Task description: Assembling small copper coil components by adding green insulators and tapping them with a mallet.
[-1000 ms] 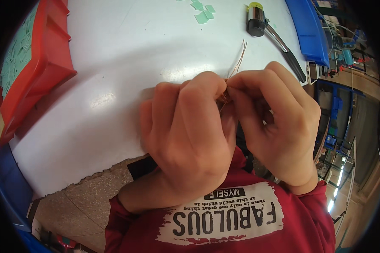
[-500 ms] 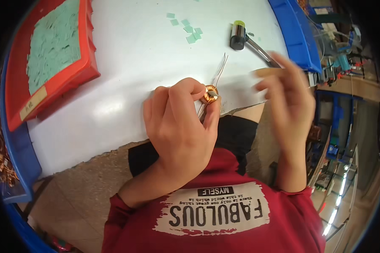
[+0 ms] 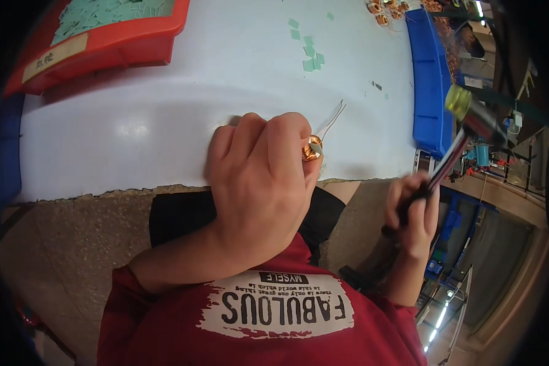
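Near the front edge of the white table, my left hand (image 3: 259, 174) pinches a small copper-wound toroidal coil (image 3: 313, 148) between thumb and fingers. Two thin wire leads (image 3: 334, 117) stick out from the coil, pointing away from me. A pale greenish piece shows across the coil's centre. My right hand (image 3: 413, 210) is wrapped round the handle of a mallet (image 3: 448, 155), which is raised at the right, beyond the table edge. The mallet's head has a yellow-green face at one end and is somewhat blurred.
Several small green squares (image 3: 311, 63) lie on the white table (image 3: 134, 131). A red bin (image 3: 158, 43) of green pieces stands at the far left. At the right edge is a blue bin (image 3: 430, 85), with several copper coils (image 3: 381, 12) at the back beside it.
My right hand, earlier reaching with fingers spread toward the mallet lying on the table, now grips it and has lifted it to the right. The left hand keeps holding the coil. The view has shifted.
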